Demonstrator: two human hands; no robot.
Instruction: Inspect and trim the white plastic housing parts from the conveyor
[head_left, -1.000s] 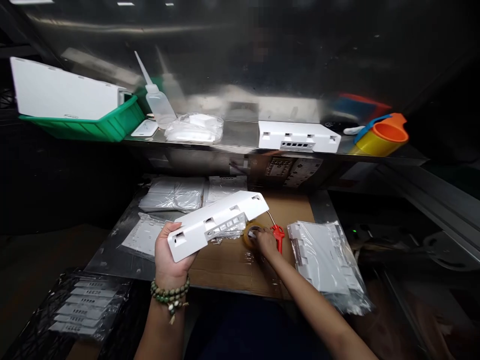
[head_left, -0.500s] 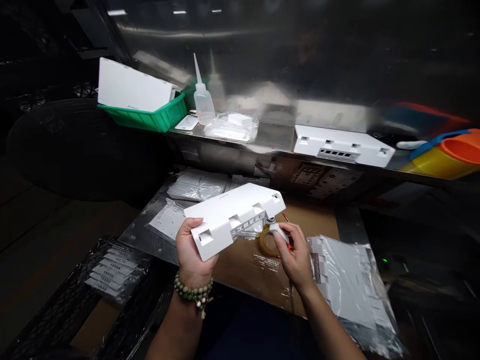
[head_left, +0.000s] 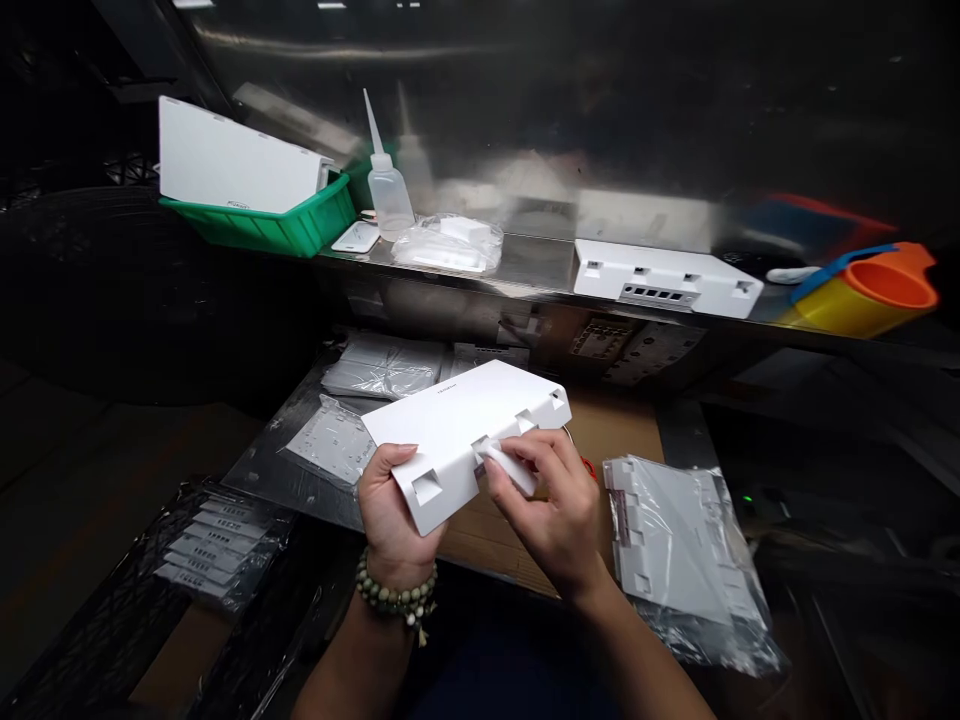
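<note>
We have the white housing (head_left: 442,415) ahead and to the right of our left grip (head_left: 401,515), its long axis slanting away from that hand toward the far right, so that its notched long edge faces our right grip (head_left: 556,500). The left grip is closed around the nearer end, thumb along the top face and palm beneath, with the remaining fingers hidden under it. The right grip lies nearer the middle of that edge: its fingertips are beside the second notch counted from the left grip. It is narrow, thumb and fingers pinched around a small white piece (head_left: 517,472), which sits to the left of the right palm, close against the notched edge; we cannot tell whether piece and edge touch. Both hands are raised above the worktop (head_left: 255,470). Beneath and beyond the right grip lies a sheet of cardboard (head_left: 630,430), and just past its knuckles a bit of a red tool (head_left: 589,468) shows, the rest covered by our hand. To the right of the right grip, apart from it, rest bagged white panels (head_left: 679,550); to the left of the left grip, near it, lies a pale perforated panel (head_left: 326,440) in clear film.
</note>
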